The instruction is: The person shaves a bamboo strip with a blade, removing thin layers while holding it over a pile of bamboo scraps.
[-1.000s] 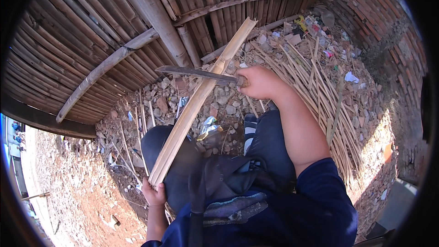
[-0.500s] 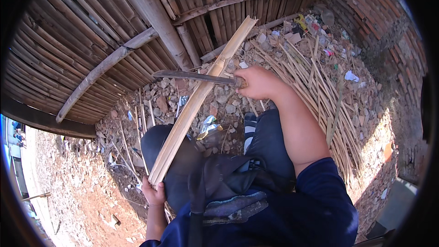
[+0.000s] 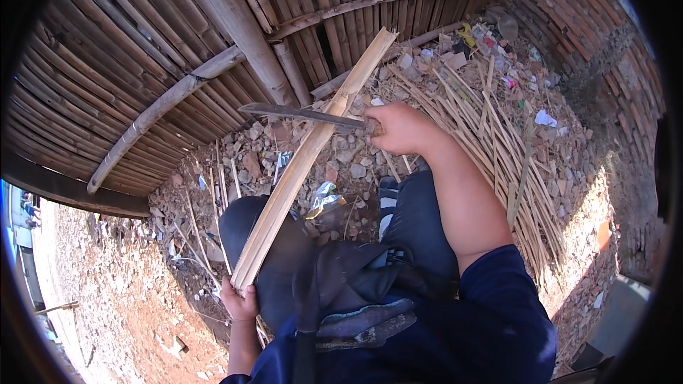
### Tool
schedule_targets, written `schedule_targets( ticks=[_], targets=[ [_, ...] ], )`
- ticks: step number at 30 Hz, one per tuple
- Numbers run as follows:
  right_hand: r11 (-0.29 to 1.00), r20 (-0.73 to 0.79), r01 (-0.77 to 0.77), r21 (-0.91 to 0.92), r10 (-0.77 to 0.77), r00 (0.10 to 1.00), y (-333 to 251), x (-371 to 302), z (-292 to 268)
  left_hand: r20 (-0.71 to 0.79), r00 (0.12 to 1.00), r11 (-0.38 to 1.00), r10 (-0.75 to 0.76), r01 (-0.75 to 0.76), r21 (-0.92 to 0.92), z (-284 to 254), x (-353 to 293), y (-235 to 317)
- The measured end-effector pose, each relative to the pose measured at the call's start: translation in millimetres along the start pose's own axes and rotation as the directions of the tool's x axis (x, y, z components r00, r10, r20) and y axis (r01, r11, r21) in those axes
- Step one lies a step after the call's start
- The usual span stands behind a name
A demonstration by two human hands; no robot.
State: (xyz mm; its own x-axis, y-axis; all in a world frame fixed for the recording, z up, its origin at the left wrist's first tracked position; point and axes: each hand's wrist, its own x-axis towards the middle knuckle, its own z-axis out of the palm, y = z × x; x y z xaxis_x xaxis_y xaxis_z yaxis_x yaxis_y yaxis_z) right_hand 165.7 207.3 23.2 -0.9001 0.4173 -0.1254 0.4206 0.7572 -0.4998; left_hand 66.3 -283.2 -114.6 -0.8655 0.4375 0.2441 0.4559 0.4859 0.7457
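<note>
A long split piece of bamboo (image 3: 288, 174), hollow side showing, slants from lower left to upper right across my left knee. My left hand (image 3: 239, 301) is closed round its near end. My right hand (image 3: 402, 128) grips the handle of a machete (image 3: 306, 115), whose dark blade points left and lies across the bamboo just below a node. The blade appears to touch the bamboo, but how deep it sits I cannot tell. The bamboo's far end sticks up toward the slatted wall, unheld.
A pile of thin bamboo strips (image 3: 491, 149) lies to the right on rubble. More strips (image 3: 217, 185) lie left of my knee. A bamboo slat wall (image 3: 128, 85) with round poles rises ahead and left; a brick wall (image 3: 569, 14) stands at right. Litter is scattered over the stones.
The machete's tip has swung slightly up, tilting the blade a little more across the bamboo. The bamboo's far end has dipped slightly; both hands stay nearly in place.
</note>
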Motion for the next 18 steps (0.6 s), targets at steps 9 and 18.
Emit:
schedule_targets(
  ticks=[9,18],
  targets=[
    [0.994,-0.113,-0.102,0.045,0.107,0.988,37,15,1,-0.021,0.999,0.999,0.024,-0.023,0.033,1,2,2],
    [0.998,0.052,0.029,-0.063,-0.026,0.998,8,5,8,-0.018,1.000,1.000,0.004,-0.003,0.009,0,1,3]
  ],
)
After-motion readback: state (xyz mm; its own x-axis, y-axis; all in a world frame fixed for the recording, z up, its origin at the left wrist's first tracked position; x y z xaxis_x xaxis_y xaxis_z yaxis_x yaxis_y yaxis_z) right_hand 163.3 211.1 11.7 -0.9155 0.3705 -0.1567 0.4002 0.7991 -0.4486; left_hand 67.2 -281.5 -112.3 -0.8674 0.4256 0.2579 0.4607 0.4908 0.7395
